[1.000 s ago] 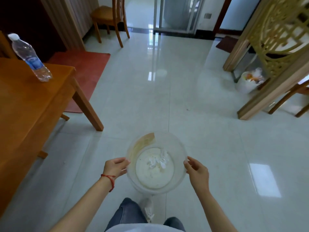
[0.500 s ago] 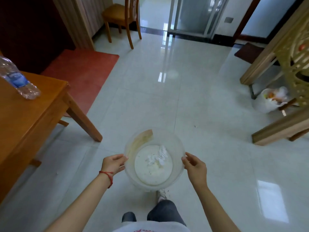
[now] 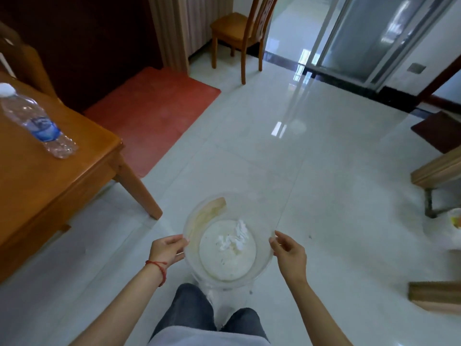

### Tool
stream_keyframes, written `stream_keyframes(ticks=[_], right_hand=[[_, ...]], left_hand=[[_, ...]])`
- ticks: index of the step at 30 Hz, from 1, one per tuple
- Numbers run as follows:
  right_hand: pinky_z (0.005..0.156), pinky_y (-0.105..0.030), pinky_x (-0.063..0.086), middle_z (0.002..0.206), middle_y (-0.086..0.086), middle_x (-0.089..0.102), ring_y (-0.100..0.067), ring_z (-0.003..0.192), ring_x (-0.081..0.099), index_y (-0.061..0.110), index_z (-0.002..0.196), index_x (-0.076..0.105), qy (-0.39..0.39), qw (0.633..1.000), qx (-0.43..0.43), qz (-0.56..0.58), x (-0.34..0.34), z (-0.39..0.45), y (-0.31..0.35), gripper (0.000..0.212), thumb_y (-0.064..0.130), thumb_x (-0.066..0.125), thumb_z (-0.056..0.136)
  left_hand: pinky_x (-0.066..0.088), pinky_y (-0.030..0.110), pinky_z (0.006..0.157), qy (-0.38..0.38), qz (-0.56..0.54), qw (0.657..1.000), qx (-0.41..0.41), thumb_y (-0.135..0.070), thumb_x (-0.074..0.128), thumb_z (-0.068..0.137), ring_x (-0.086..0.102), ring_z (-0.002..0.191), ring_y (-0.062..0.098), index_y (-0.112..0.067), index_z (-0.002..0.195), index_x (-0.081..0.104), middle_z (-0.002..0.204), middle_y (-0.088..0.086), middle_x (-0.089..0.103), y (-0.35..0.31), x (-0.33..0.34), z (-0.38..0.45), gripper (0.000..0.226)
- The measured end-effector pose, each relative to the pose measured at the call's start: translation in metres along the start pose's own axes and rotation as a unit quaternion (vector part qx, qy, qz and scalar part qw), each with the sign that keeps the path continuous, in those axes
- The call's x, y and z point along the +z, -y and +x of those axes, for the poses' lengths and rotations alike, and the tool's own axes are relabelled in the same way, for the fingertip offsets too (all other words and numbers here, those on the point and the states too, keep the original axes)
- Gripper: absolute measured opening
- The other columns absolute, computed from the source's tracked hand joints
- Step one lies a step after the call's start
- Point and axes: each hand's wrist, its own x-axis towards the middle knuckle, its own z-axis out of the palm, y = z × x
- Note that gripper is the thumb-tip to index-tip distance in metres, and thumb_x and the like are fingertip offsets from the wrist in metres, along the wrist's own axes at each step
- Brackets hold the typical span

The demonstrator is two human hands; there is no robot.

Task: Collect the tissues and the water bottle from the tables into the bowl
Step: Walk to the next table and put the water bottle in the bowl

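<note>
I carry a clear plastic bowl (image 3: 262, 267) in front of me, low in the head view. My left hand (image 3: 167, 250) grips its left rim and my right hand (image 3: 289, 253) grips its right rim. Crumpled white tissues (image 3: 234, 239) lie on the bowl's bottom. A clear water bottle (image 3: 37, 121) with a blue label and white cap stands on the wooden table (image 3: 62, 176) at the left, near the table's corner, well up and left of my left hand.
A red mat (image 3: 152, 116) lies beyond the table. A wooden chair (image 3: 239, 33) stands at the back by a glass door. Wooden furniture (image 3: 439, 168) and a white bag (image 3: 455, 231) sit at the right. Glossy white tiles cover the floor between.
The view has swung left and moved forward: the table and bottle are closer and larger, the right-hand furniture has slid towards the edge. Both hands keep their hold on the bowl.
</note>
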Motion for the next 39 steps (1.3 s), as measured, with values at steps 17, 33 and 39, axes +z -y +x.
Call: stream_keyframes(ticks=[17,33,39], right_hand=[[0.087,-0.04,0.053,0.087,-0.002,0.069,-0.018,0.086,0.065,0.01,0.11,0.064,0.167,0.982,-0.051,-0.076,0.141,0.144,0.115,0.027,0.017,0.064,0.083],[0.073,-0.02,0.048,0.089,-0.006,0.071,-0.015,0.082,0.064,0.013,0.111,0.063,0.437,0.856,-0.162,-0.225,0.266,0.235,0.203,0.027,0.018,0.062,0.085],[0.083,-0.034,0.053,0.091,-0.007,0.072,-0.02,0.083,0.066,0.015,0.109,0.065,0.491,0.811,-0.185,-0.261,0.301,0.231,0.213,0.026,0.019,0.063,0.084]], left_hand=[[0.047,0.033,0.083,-0.148,-0.1,0.984,0.003,-0.005,0.067,0.077,0.06,0.092,0.028,0.003,0.106,0.063,0.097,0.009,0.063,-0.091,-0.045,0.098,0.03],[0.052,0.038,0.082,-0.362,-0.343,0.864,-0.062,-0.003,0.071,0.072,0.062,0.083,0.029,0.006,0.107,0.062,0.095,0.018,0.066,-0.095,-0.041,0.103,0.037],[0.05,0.039,0.086,-0.412,-0.39,0.821,-0.061,0.001,0.068,0.072,0.061,0.086,0.031,0.005,0.095,0.065,0.094,0.018,0.065,-0.091,-0.038,0.089,0.023]])
